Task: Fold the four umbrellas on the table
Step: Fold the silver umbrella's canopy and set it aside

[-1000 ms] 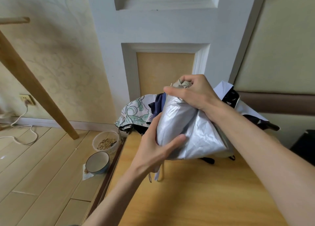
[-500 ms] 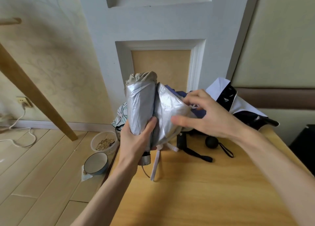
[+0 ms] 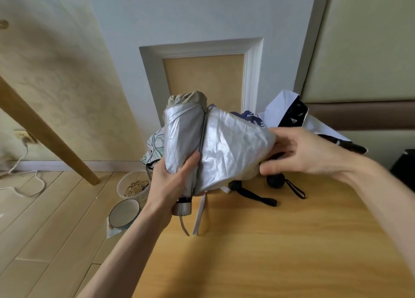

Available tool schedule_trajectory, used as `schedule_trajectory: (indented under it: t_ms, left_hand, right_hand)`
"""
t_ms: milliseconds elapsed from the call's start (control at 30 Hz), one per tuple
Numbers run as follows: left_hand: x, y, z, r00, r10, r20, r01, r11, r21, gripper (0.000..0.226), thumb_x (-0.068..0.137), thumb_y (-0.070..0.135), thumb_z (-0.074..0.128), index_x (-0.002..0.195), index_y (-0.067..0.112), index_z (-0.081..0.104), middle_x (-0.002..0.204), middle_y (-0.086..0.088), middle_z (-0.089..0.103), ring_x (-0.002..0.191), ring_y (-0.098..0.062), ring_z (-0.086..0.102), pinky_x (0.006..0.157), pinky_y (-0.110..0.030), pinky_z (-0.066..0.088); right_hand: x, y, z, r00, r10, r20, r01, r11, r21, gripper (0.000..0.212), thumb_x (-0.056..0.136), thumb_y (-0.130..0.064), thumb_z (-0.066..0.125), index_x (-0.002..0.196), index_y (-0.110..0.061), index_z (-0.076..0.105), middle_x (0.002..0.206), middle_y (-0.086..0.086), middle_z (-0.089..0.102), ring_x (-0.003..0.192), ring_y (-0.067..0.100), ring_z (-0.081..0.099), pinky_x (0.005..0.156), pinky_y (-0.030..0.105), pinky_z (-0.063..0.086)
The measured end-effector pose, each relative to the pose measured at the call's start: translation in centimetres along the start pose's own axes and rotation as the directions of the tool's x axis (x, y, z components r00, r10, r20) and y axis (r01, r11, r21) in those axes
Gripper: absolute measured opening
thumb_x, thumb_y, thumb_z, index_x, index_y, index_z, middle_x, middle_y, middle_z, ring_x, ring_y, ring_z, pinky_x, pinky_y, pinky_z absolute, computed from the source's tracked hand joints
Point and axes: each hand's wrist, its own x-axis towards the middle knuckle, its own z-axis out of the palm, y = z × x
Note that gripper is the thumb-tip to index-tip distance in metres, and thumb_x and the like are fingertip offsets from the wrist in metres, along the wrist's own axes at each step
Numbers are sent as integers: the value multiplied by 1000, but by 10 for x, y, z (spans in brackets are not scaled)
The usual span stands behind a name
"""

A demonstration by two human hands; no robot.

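The silver umbrella [image 3: 183, 138] is held upright above the bench [image 3: 269, 257], its rolled part gripped by the curled fingers of the left hand [image 3: 168, 185]. Its loose flap [image 3: 235, 149], at 3 o'clock, is pinched by the right hand [image 3: 301, 154]. Other umbrellas [image 3: 289, 115] are piled at 1 o'clock.

Umbrellas: four, told by fabric: silver umbrella [image 3: 224, 154] held up, then floral umbrella [image 3: 155, 140], navy-print umbrella [image 3: 249, 117] and white-and-black umbrella [image 3: 285, 109] heaped at the far edge of the table [image 3: 269, 252]. Loose black handles by that heap: two, strapped handle [image 3: 237, 186] and knob handle [image 3: 275, 181]. Hands: two, left hand [image 3: 170, 185], right hand [image 3: 301, 154]; floor bowls off the left edge: two, grain tub [image 3: 132, 185], white bowl [image 3: 123, 213].
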Motion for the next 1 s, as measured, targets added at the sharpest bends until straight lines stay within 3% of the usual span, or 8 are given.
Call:
schedule_trajectory:
  t_ms: [100, 267, 367, 467, 600, 800, 867, 1000]
  left_hand:
    - [2, 3, -5, 999, 21, 32, -22, 999, 49, 27, 88, 35, 85, 111, 27, 73, 101, -1, 80, 94, -30, 78, 82, -64, 63]
    - [2, 4, -1, 998, -16, 63, 15, 1000, 2, 33, 87, 34, 84, 115, 20, 74, 101, -6, 81, 94, -31, 79, 87, -64, 62]
    - [-1, 0, 5, 998, -66, 26, 67, 994, -85, 36, 88, 34, 83, 119, 19, 73, 102, -5, 82, 92, -28, 80, 84, -55, 65]
    - [-4, -4, 9, 991, -134, -6, 130, 971, -203, 33, 91, 33, 81, 119, 19, 71, 101, -5, 82, 87, -26, 81, 69, -45, 66]
    - [-7, -8, 16, 990, -117, -78, 97, 970, -222, 36, 89, 34, 84, 120, 21, 71, 103, -2, 82, 95, -28, 80, 85, -57, 64]
    - [-13, -13, 21, 986, -92, -139, 60, 974, -219, 37, 88, 37, 85, 120, 24, 72, 107, -3, 81, 100, -30, 79, 91, -59, 62]
    - [-15, -14, 23, 986, -95, -133, 66, 976, -209, 38, 88, 37, 84, 121, 22, 72, 107, -5, 81, 97, -29, 79, 86, -56, 64]
    - [-21, -13, 32, 989, -118, -88, 95, 967, -235, 25, 94, 25, 79, 116, 17, 71, 101, -16, 79, 77, -33, 79, 55, -39, 62]
  right_hand:
    - [-5, 6, -3, 1000, 5, 30, -4, 999, -34, 26, 82, -14, 85, 108, -16, 81, 104, -5, 82, 101, 9, 77, 95, 23, 58]
    - [-6, 6, -15, 991, -7, -132, 35, 977, 212, 25, 90, -20, 72, 111, -8, 76, 107, 5, 80, 105, 17, 75, 89, 27, 60]
    - [-5, 1, 5, 982, 45, -185, 55, 863, 502, 56, 85, -16, 77, 138, -19, 56, 116, 9, 77, 112, 27, 74, 92, 37, 62]
    - [-5, 4, 33, 969, 71, -235, 21, 929, 369, 97, 80, -9, 88, 147, -47, 30, 133, 2, 65, 110, 18, 75, 97, 37, 59]
    - [4, 6, 72, 880, 83, -468, -43, 995, 95, 65, 66, -40, 94, 115, -35, 51, 102, -6, 65, 82, 9, 69, 79, 33, 59]
    - [10, -7, 88, 930, 30, -365, 8, 995, 103, 43, 76, -18, 92, 108, -27, 65, 90, -10, 72, 82, 3, 71, 74, 17, 54]
    - [11, -4, 91, 902, 31, -430, 35, 989, 146, 29, 82, -15, 88, 103, -23, 69, 84, -12, 72, 80, 4, 70, 75, 20, 54]
    - [13, 2, 100, 841, -18, -541, 118, 982, 150, 15, 91, -7, 77, 98, -20, 74, 89, -11, 77, 86, 5, 73, 76, 21, 56]
